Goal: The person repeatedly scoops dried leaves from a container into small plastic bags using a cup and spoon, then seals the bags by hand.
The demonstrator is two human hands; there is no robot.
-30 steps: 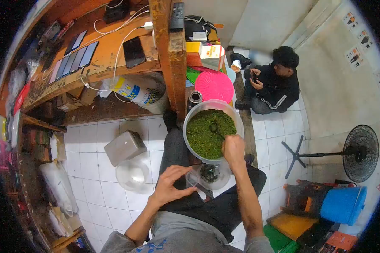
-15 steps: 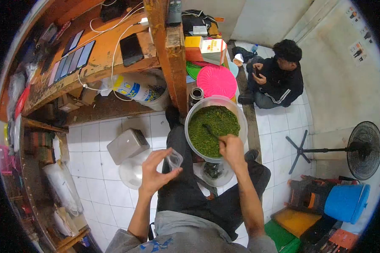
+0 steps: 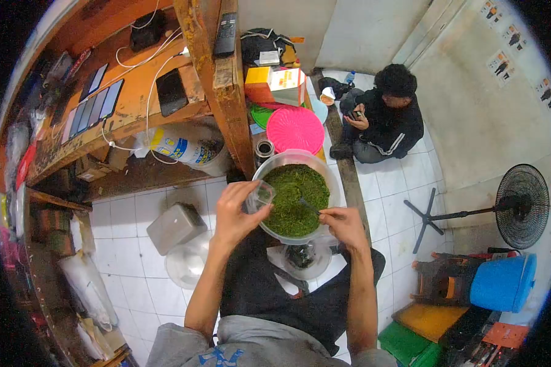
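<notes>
A clear plastic tub (image 3: 335, 183) full of finely chopped green herb (image 3: 297, 208) stands before me. My left hand (image 3: 234, 211) grips a small clear plastic cup (image 3: 264, 193) over the tub's left rim; the cup is tilted and I see no herb in it. On the other side, my right hand (image 3: 347, 227) pinches the handle of a dark spoon (image 3: 310, 207), whose tip rests at the herb's surface. Below the tub sits a clear bowl (image 3: 308, 260) with something dark inside, too indistinct to name.
Behind the tub are a pink lid (image 3: 295, 130), an open jar (image 3: 264, 148) and a yellow-red box (image 3: 275, 85). A person (image 3: 386, 116) sits on the floor at the right. A metal tin (image 3: 176, 227) lies left; a fan (image 3: 520, 205) stands right.
My left hand has brought the cup from beside the tub to above its left rim. My right hand has shifted its grip on the spoon. The whole view has moved slightly.
</notes>
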